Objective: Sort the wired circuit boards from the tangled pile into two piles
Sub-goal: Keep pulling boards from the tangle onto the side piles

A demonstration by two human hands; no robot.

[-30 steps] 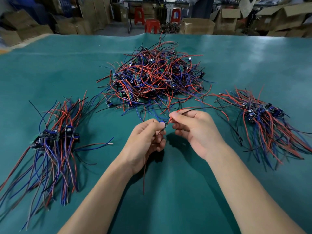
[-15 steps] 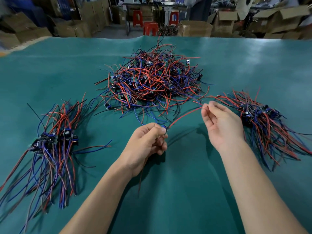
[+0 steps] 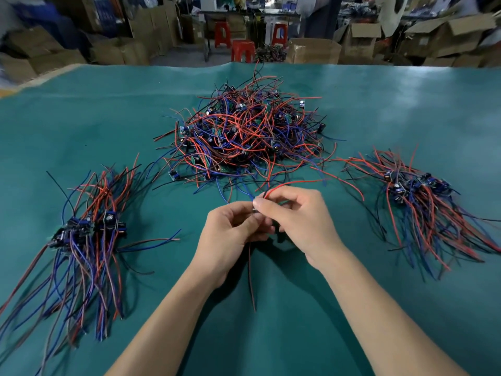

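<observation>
Both hands meet over the green table [image 3: 406, 109], just in front of the tangled pile [image 3: 244, 137]. The left hand [image 3: 230, 237] has its fingers curled round a small board [image 3: 255, 209], which is almost wholly hidden between the two hands. The right hand [image 3: 295, 221] pinches a red wire [image 3: 292, 183] between thumb and forefinger just above the board; the wire arcs up and off to the right, ending near the right pile [image 3: 423, 202]. A second, darker red wire [image 3: 250, 278] hangs down from the left hand toward the near edge of the table. The left pile [image 3: 86, 234] lies well apart to the left, its boards bunched together with wires fanning toward the viewer. The right pile lies likewise, wires trailing right and down. Beyond the table stand cardboard boxes [image 3: 314, 51] and red stools [image 3: 242, 50].
</observation>
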